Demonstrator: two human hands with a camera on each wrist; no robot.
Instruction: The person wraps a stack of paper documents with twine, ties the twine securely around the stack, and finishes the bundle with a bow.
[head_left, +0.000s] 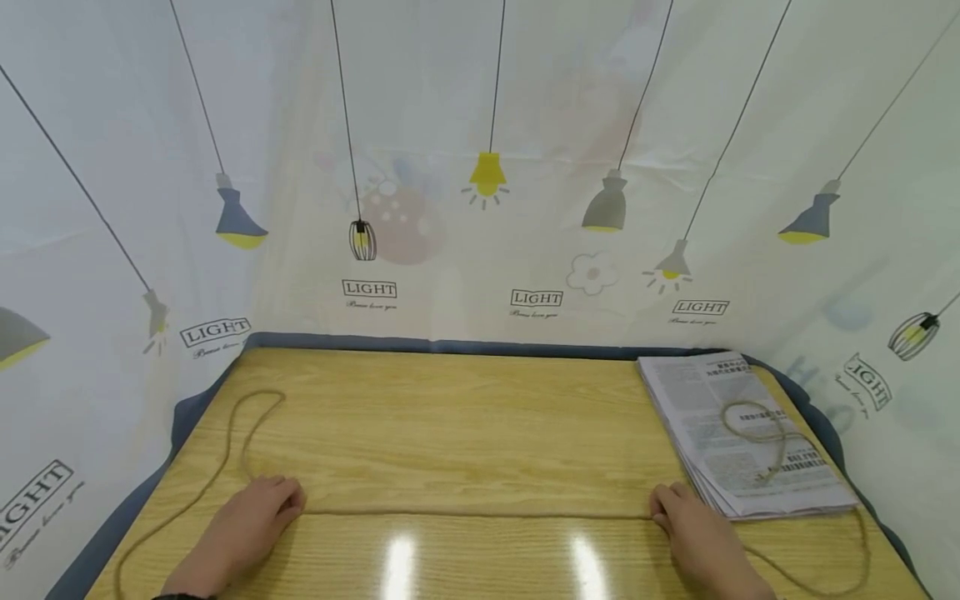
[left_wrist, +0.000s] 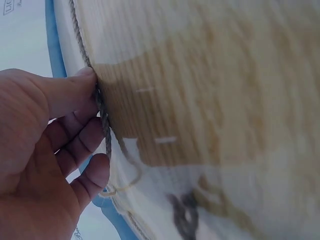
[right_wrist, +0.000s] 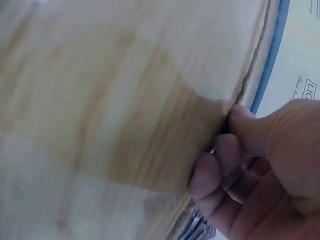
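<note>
Nearest, at the front of the wooden table [head_left: 465, 433]: left hand [head_left: 251, 521] and right hand [head_left: 693, 533], well apart, both down on the surface. Each pinching the same length of twine [head_left: 480, 514] between thumb and curled fingers [left_wrist: 82, 145], confirmed up close by the left wrist view, where the cord runs under the thumb tip and past the fingertips; likewise on the right, thumb and fingers [right_wrist: 212, 170] closed on the strand, though blurred. Between the two hands, stretched straight and lying flat on the table, long axis left to right, square across the person's front. Neither hand nearer than the other: both already on it, one at each end of the straight span. Beyond the left hand, curving away to a loop near the far left corner, then trailing back toward the front left edge. Beyond the right hand, sweeping round the near right corner and up onto a stack of newspapers [head_left: 738, 437], ending there in a small loop. Farthest back, a blue border strip [head_left: 480, 346] along the table's rear edge and a pale curtain [head_left: 480, 167] printed with hanging lamps.
</note>
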